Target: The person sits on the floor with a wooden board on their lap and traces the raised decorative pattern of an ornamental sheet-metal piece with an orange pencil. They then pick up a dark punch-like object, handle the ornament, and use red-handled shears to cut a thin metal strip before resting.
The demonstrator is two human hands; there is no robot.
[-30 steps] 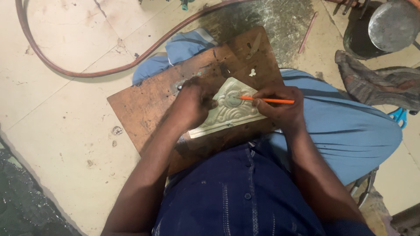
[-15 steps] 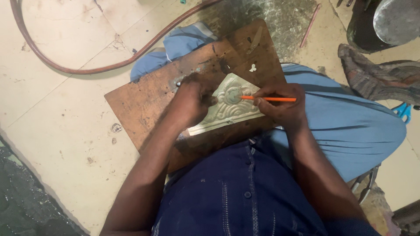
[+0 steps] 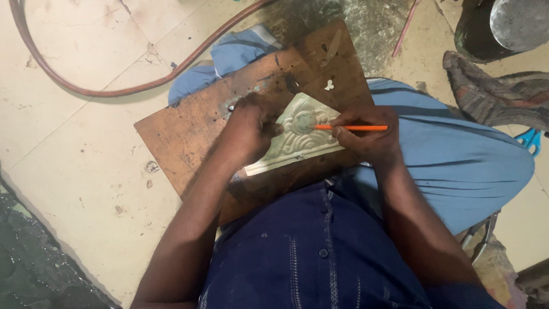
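Your right hand [image 3: 369, 140] pinches the thin orange pencil [image 3: 351, 127], tip pointing left onto the embossed pale metal sheet [image 3: 297, 143]; left hand [image 3: 249, 131] presses it flat.

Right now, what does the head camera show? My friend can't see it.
A person's right hand holds an orange pencil to a pale embossed metal sheet. Their left hand presses the sheet onto a wooden board on their lap.

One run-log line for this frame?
left hand: pressing embossed metal sheet | right hand: gripping orange pencil, tip on sheet | support: wooden board on lap
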